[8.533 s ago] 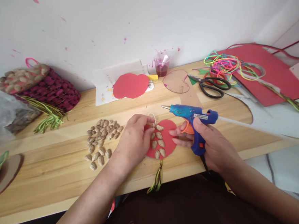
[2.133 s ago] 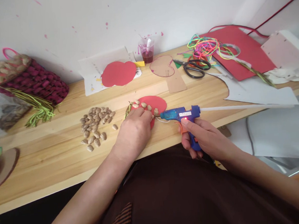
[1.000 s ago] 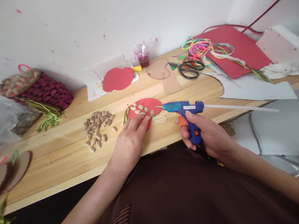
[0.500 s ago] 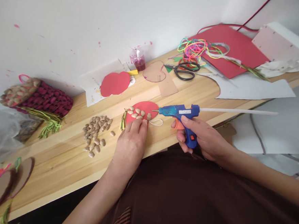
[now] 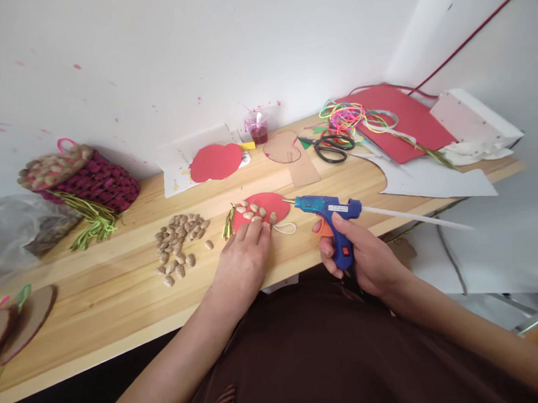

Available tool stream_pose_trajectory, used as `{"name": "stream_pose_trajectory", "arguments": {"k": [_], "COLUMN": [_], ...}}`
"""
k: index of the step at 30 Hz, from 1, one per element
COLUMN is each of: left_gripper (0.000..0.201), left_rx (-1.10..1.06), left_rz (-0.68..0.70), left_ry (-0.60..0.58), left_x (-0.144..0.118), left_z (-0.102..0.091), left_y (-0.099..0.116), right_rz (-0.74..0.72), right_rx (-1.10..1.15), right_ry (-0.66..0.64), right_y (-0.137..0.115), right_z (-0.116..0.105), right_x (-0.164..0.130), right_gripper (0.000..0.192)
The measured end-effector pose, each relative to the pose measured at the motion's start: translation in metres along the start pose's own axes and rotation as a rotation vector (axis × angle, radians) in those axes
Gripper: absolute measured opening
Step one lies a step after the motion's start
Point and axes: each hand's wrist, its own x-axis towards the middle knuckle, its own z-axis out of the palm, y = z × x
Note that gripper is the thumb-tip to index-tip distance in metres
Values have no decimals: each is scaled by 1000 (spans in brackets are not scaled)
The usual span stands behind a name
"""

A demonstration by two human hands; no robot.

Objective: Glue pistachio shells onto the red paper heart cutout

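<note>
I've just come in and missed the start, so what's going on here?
A person's right hand holds a blue glue gun, its tip by the right edge of a red disc on the table. The left hand lies over the disc's near side; whether its fingers pinch anything is hidden. Several nut-like pieces sit on the disc, with a green tassel at its left end. A loose pile of similar pieces lies to the left.

Black scissors lie beside tangled neon cords.
</note>
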Motion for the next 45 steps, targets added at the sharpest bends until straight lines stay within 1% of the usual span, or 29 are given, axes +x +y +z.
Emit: {"name": "stream_pose_trajectory", "arguments": {"k": [6,10,13,15,20,28,34,38,45], "left_gripper": [40,42,41,41,40,37,34,32,37], "left_rx": [-5,16,18,10,-8,-44,-75,-71,-56], "left_rz": [-20,-9,-7,0,-10,-17,-11,-7,7], "left_ry": [-35,2,66,88,78,91,92,103,113], "left_x": [1,-1,-2,-2,-3,-4,-5,-5,-6], "left_z": [-1,3,8,10,11,15,16,15,13], "left_y": [-1,-2,-2,-3,-5,-7,-9,-9,-9], "right_rz": [77,80,41,6,-72,-168,-226,-245,-257], "right_rx": [137,140,122,110,72,-28,-127,-192,-251], "right_ry": [0,3,11,15,17,24,83,91,97], "right_y": [-7,-8,-9,-9,-8,-4,2,3,5], "right_z": [10,21,29,32,38,55,56,55,54], "right_x": [6,13,18,23,37,54,63,65,66], "right_gripper": [34,33,32,33,32,33,34,33,30]}}
